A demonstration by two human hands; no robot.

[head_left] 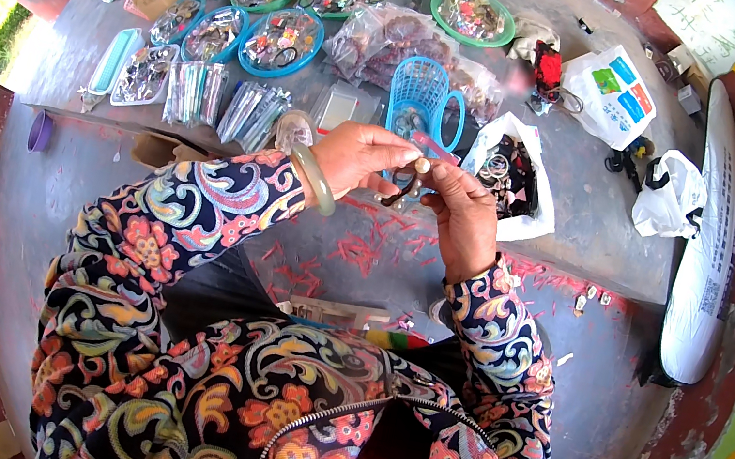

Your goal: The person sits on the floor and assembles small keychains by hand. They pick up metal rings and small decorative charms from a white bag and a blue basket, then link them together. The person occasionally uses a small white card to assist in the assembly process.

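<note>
My left hand (350,160), with a pale bangle (315,183) at its wrist, is closed in a pinch. Opposite it, my right hand (466,219) pinches the same small beaded band (422,166). A round pearly bead shows between the fingertips, and a dark strand hangs below; the rest is hidden by fingers. Just behind the hands stands a blue plastic basket (420,86) with small things in its bottom. To the right of my right hand is an open white bag (541,204) full of dark bands and pale rings.
Blue and green trays of small accessories, such as a green tray (505,33), crowd the raised platform's back. Clear bags of brownish pieces (391,42) and packed pens (193,91) lie nearer. White bags (610,95) and a long wrapped panel (708,240) are at right. Red scraps (359,250) litter the step.
</note>
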